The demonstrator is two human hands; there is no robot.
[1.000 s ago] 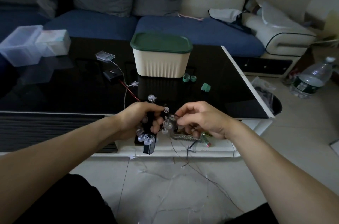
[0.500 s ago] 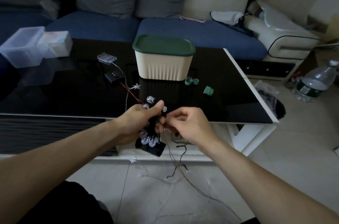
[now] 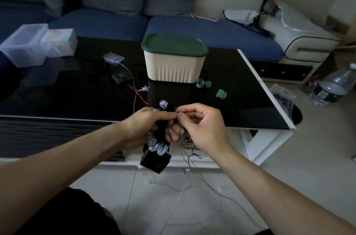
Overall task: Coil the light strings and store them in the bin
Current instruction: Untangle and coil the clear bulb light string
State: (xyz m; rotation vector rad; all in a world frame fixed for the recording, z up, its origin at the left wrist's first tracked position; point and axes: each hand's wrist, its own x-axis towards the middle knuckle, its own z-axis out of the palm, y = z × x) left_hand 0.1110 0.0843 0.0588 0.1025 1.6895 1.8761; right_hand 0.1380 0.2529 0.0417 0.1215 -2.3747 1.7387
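At the worktop (image 3: 77,100) edge, your left hand (image 3: 142,128) clamps the bulb coil (image 3: 157,145) so loops stay gathered. Your right hand (image 3: 202,127) pinches the black wire (image 3: 192,165) to feed it; the lidded bin (image 3: 174,61) waits behind.

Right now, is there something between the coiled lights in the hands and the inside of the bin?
Yes. The green lid sits closed on the cream bin, so the coiled lights, gripped by the left hand and pinched by the right hand, cannot go in. The table between them looks free of obstacles.
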